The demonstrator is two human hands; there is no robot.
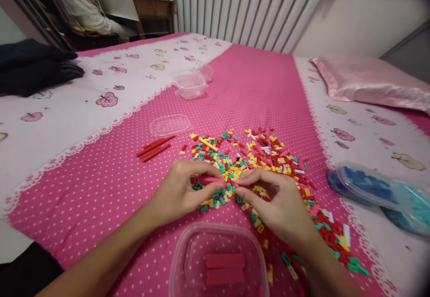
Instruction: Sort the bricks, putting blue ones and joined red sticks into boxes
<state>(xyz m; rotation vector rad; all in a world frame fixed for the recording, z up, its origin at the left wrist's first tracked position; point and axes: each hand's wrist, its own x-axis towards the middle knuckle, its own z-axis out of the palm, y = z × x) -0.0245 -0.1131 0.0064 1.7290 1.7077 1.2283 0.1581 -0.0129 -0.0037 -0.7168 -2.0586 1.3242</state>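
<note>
On the bed (268, 82), the left hand (184, 185) pinched a pink strip (212, 179) between thumb and fingers, its end toward the right hand (278, 194), whose fingers were closed on a tiny pink piece (236, 184), mostly hidden. Both were above a loose pile of small bricks (258, 158). Toward the bed's near edge, a clear box (219, 228) contained pink bars (224, 269). Toward its left edge lay red bars (155, 148) near a clear lid (171, 126); a blue-filled tub (366, 185) sat toward its right edge.
</note>
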